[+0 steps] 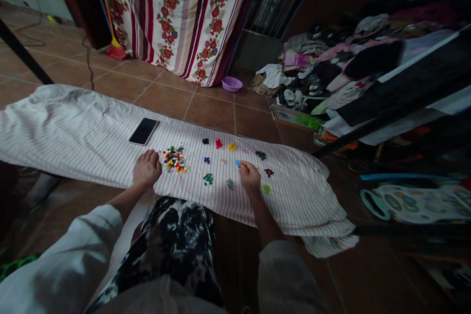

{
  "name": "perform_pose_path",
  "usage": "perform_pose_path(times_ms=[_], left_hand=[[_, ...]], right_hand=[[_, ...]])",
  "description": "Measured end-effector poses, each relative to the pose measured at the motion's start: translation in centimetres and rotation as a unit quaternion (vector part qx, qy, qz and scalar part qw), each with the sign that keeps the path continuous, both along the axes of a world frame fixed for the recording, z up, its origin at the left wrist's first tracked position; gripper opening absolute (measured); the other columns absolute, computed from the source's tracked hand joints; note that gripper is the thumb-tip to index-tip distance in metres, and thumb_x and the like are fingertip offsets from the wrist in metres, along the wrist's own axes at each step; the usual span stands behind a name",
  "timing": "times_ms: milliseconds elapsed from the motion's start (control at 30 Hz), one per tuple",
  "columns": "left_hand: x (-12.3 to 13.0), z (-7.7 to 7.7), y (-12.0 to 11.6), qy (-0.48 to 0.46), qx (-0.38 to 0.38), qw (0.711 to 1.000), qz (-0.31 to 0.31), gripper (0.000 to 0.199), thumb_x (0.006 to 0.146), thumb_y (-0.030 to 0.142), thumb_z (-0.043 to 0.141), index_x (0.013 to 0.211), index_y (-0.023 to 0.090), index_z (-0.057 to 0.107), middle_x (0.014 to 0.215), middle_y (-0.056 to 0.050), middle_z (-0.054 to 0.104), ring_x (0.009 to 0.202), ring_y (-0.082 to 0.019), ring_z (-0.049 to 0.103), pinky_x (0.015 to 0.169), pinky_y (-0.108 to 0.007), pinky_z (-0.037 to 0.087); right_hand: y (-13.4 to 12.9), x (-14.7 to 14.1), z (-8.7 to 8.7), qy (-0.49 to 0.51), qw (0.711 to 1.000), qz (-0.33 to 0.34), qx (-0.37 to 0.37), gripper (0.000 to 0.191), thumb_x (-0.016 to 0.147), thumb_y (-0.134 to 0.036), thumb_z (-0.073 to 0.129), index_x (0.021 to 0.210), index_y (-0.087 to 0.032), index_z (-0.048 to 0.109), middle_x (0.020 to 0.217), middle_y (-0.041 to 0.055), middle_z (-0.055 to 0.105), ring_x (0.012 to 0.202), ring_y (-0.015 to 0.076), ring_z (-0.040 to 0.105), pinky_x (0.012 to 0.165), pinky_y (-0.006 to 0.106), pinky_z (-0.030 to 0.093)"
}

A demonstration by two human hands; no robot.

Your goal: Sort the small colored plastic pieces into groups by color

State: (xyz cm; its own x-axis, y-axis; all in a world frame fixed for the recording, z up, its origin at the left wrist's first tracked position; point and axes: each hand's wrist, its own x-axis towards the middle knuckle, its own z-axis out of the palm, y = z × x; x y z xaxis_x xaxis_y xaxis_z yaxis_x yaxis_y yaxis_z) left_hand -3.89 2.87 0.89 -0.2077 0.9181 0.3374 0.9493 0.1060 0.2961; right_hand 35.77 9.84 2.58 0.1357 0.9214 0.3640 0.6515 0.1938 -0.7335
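Note:
My left hand (147,167) lies on the striped cloth, fingers loosely stretched out, at the left edge of a heap of small multicoloured pieces (175,159). My right hand (250,175) is pinched closed at some small blue pieces (238,163); what sits between the fingertips is too small to make out. Around it lie little single-colour groups: black (205,141), red (218,143), yellow (231,146), dark grey (261,155), purple (206,160), tan (223,161), green (208,179), grey (230,184), brown (269,172) and lime (266,189) pieces.
A phone (143,131) rests on the striped cloth (91,132), left of the heap. Beyond, a purple basin (232,84) stands on the tiled floor beside a flowered curtain (169,14). Clothes (331,64) are piled at the right, near a dark bar (353,132).

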Motion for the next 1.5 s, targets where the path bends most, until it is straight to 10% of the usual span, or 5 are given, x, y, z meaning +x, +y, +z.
perform_pose_path(times_ms=[367, 600, 1500], left_hand=[[-0.1, -0.5, 0.1, -0.036, 0.033, 0.999, -0.004, 0.04, 0.089, 0.024, 0.043, 0.12, 0.01, 0.063, 0.134, -0.021, 0.06, 0.132, -0.033, 0.049, 0.112, -0.051, 0.035], [-0.1, -0.4, 0.1, -0.037, 0.031, 0.999, -0.004, 0.039, 0.09, 0.023, 0.042, 0.12, 0.01, 0.063, 0.135, -0.02, 0.06, 0.132, -0.032, 0.05, 0.112, -0.049, 0.035], [0.1, -0.2, -0.1, -0.051, 0.034, 0.998, -0.011, 0.04, 0.09, 0.025, 0.041, 0.118, 0.007, 0.063, 0.135, -0.023, 0.059, 0.133, -0.035, 0.049, 0.113, -0.051, 0.034]], right_hand=[[-3.3, -13.0, -1.2, -0.03, 0.979, 0.191, -0.059, 0.029, 0.087, -0.023, 0.05, 0.104, -0.023, 0.073, 0.095, 0.0054, 0.071, 0.084, 0.0175, 0.067, 0.082, 0.029, 0.055], [-3.3, -17.5, -0.7, -0.156, 0.964, 0.161, -0.143, 0.034, 0.087, -0.012, 0.048, 0.11, -0.016, 0.072, 0.103, 0.0101, 0.072, 0.098, 0.0201, 0.065, 0.092, 0.03, 0.05], [-3.5, -18.7, 0.9, -0.264, 0.936, 0.132, -0.193, 0.022, 0.093, -0.015, 0.051, 0.105, -0.018, 0.069, 0.102, 0.0074, 0.072, 0.099, 0.0184, 0.062, 0.085, 0.026, 0.041]])
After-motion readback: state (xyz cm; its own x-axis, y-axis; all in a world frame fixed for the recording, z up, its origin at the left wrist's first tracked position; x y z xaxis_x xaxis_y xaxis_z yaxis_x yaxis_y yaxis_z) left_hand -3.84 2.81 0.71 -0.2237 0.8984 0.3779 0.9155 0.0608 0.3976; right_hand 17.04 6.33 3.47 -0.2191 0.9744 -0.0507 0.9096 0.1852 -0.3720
